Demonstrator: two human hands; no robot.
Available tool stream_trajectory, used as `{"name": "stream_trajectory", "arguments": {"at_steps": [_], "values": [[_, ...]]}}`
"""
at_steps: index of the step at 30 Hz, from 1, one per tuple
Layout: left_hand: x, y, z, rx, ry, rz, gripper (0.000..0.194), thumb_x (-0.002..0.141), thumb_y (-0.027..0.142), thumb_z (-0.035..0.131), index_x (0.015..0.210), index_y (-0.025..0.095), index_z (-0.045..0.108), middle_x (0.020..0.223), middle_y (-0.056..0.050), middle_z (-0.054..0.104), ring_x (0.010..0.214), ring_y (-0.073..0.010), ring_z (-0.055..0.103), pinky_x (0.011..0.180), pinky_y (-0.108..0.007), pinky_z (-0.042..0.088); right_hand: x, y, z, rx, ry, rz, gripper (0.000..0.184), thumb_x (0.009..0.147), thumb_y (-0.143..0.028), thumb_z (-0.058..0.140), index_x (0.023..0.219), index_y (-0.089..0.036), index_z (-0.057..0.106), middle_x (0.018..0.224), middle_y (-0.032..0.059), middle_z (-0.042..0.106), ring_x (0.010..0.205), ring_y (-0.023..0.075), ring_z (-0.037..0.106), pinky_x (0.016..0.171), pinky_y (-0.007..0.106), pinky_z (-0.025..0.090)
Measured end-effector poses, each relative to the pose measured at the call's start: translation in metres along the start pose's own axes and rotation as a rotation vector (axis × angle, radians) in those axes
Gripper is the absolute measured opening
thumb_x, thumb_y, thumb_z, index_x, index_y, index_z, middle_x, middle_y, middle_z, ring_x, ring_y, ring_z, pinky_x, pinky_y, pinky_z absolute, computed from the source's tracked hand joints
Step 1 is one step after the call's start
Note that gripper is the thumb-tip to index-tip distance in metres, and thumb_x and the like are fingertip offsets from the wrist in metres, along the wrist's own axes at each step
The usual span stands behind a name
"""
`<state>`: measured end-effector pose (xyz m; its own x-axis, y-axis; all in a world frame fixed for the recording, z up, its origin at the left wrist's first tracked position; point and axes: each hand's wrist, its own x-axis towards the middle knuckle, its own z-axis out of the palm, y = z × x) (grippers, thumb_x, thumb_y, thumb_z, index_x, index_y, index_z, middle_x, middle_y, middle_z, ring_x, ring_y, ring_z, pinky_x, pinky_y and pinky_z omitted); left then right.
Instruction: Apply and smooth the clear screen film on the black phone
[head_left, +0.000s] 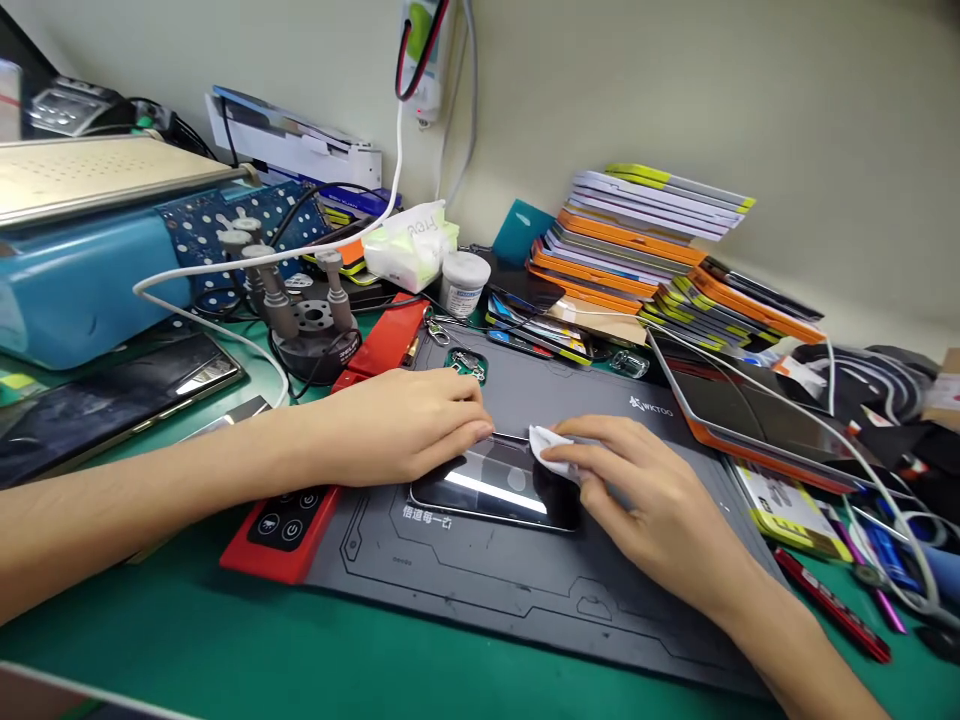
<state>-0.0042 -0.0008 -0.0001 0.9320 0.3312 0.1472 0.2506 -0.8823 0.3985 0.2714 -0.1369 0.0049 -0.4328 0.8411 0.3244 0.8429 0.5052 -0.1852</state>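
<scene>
A smartphone (502, 500) lies face up on a dark grey repair mat (495, 610), between the person's two hands. The right hand (645, 495) pinches a folded white wipe (546, 452) at the phone's far right corner; the left hand (405, 425) rests with bent fingers at the far left edge — whether it grips or merely steadies the phone cannot be told. Wiping the glass seems under way rather than finished: the wipe is at the phone, and a pale patch on the screen could be a smudge or a reflection, so how much remains is unclear. A red control strip (270, 545) with touch buttons flanks the mat on the left, and the green tabletop (360, 650) shows along the near side. Behind stand a white tub (463, 285), a soft tissue pack (409, 250) and a stack of orange-edged flat packs (600, 250); a blue machine (82, 295) fills the left — all before a plain pale wall (675, 80) with a power strip (427, 95).
</scene>
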Motion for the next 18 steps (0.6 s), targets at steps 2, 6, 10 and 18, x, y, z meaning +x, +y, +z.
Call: {"name": "stream_trajectory", "arguments": {"at_steps": [2, 6, 10, 18], "values": [[-0.002, 0.0, 0.001, 0.097, 0.0, 0.066, 0.04, 0.111, 0.048, 0.047, 0.133, 0.021, 0.067, 0.131, -0.007, 0.065, 0.114, -0.0218, 0.065, 0.095, -0.034, 0.052, 0.0, 0.004, 0.001, -0.035, 0.027, 0.043, 0.028, 0.107, -0.011, 0.045, 0.116, -0.023, 0.069, 0.123, 0.004, 0.066, 0.111, 0.021, 0.062, 0.095, 0.037, 0.047], [-0.006, 0.002, -0.003, 0.235, -0.027, 0.213, 0.049, 0.103, 0.054, 0.06, 0.139, 0.02, 0.063, 0.137, -0.01, 0.063, 0.118, -0.0254, 0.065, 0.096, -0.035, 0.054, -0.001, 0.009, 0.004, -0.049, 0.036, 0.112, 0.025, 0.108, -0.013, 0.044, 0.111, -0.021, 0.067, 0.12, 0.0043, 0.066, 0.101, 0.0188, 0.065, 0.086, 0.034, 0.048], [-0.01, 0.005, -0.012, 0.259, -0.056, 0.255, 0.043, 0.103, 0.045, 0.061, 0.137, 0.02, 0.066, 0.14, -0.009, 0.065, 0.121, -0.0252, 0.065, 0.103, -0.036, 0.053, -0.001, 0.006, 0.005, -0.034, 0.034, 0.123, 0.025, 0.11, -0.013, 0.043, 0.117, -0.021, 0.067, 0.123, 0.0049, 0.065, 0.104, 0.0184, 0.065, 0.088, 0.033, 0.049], [-0.019, 0.012, -0.016, 0.373, -0.108, 0.25, 0.049, 0.1, 0.039, 0.057, 0.145, 0.02, 0.062, 0.146, -0.007, 0.064, 0.127, -0.0272, 0.063, 0.101, -0.039, 0.056, -0.001, 0.006, 0.005, -0.018, 0.008, 0.035, 0.024, 0.111, -0.014, 0.049, 0.127, -0.02, 0.067, 0.122, 0.0043, 0.068, 0.106, 0.0188, 0.064, 0.09, 0.034, 0.049]]}}
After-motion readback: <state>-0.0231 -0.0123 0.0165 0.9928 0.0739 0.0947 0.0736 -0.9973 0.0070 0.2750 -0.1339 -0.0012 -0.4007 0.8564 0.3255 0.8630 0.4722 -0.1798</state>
